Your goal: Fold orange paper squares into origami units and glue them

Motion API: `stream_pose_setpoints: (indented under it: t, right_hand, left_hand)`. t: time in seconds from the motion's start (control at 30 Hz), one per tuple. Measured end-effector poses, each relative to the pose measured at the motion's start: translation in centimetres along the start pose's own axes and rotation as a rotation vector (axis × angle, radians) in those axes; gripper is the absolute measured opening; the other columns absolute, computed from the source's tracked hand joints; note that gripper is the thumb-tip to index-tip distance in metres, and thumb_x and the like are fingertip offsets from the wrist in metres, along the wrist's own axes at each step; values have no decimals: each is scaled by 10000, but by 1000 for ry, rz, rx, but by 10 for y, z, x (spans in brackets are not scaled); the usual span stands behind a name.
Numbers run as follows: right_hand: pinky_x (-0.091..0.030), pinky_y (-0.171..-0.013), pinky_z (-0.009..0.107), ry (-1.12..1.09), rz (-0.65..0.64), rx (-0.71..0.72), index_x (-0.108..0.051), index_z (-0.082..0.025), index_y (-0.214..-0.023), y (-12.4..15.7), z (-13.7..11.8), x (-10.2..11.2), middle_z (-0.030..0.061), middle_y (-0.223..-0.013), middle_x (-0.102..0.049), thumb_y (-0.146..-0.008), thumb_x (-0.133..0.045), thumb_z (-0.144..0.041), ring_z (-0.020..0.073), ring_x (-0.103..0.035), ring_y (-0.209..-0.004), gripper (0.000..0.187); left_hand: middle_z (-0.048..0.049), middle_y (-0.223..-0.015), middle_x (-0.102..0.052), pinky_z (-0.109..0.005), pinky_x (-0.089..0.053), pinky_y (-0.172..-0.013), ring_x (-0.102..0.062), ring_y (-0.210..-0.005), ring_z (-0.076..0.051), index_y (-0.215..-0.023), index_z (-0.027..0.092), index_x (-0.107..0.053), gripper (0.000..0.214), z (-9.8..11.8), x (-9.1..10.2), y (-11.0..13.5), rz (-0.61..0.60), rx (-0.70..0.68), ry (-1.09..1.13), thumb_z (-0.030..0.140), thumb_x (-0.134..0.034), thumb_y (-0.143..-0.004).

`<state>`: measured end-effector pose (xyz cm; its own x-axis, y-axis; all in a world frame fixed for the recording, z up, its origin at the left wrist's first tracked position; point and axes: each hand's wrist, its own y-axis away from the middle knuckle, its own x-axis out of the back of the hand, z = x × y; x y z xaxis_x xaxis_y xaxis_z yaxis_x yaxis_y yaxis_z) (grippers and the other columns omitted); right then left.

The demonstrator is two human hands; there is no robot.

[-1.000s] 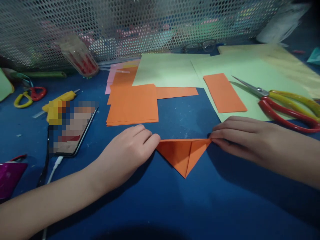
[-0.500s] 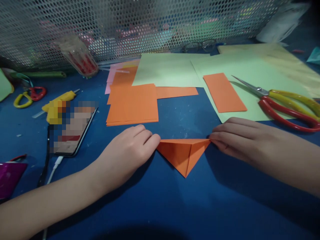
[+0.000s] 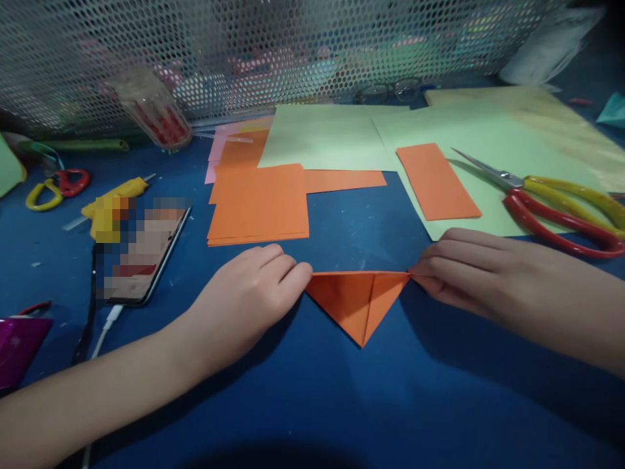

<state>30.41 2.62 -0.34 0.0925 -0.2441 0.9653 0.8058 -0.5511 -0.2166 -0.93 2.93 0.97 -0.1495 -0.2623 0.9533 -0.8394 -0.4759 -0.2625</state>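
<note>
A folded orange paper triangle was held at a blue table, its left corner pinched by the left hand, its right corner by the right hand, both with fingers closed.

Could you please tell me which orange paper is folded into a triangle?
The triangular orange paper between the left hand and right hand; the orange stack and orange rectangle are both four-sided.

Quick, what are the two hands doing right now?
Left hand: closed, pinching the left corner of the folded orange paper.
Right hand: closed, its fingertips pinching the right corner of that paper.
</note>
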Motion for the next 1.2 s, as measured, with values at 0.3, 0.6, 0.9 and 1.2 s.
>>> stream_pose_setpoints:
  t: [0.3, 0.6, 0.9, 1.2]
  right_hand:
    - [-552, -647, 344, 135, 46, 170, -725, -143, -849, -4, 2, 7, 115, -789, -669, -992, -286, -14, 244, -636, -731, 479]
    - [-605, -725, 350, -162, 60, -31, -721, -145, -1037, -3, -1, 5, 121, -972, -739, -1028, -460, -169, 221, -714, -858, 262]
    - [-578, -648, 298, -211, 199, -76, -679, -184, -973, -9, -8, -12, 67, -873, -736, -1043, -500, -208, 187, -717, -755, 194]
    - [-497, -570, 277, -144, 193, -59, -630, -205, -870, -11, -8, -15, 30, -760, -659, -1064, -498, -304, 166, -631, -658, 255]
  left_hand:
    - [-119, -795, -742, -353, -568, -565, -677, -670, -258, -938, 54, -737, 343, 1, 2, -1, 4, -33, -45, -44, -409, -925]
    - [-132, -807, -757, -362, -584, -569, -699, -674, -263, -969, 33, -735, 368, 2, 2, -1, 12, -41, -101, -56, -379, -940]
    - [-124, -839, -740, -343, -552, -569, -670, -704, -256, -1034, 45, -711, 334, 2, 2, 1, -15, -29, -65, -40, -409, -919]
    - [-75, -798, -706, -317, -494, -532, -642, -697, -227, -1010, 81, -714, 287, 4, -3, 2, 15, 62, 6, 105, -429, -1033]
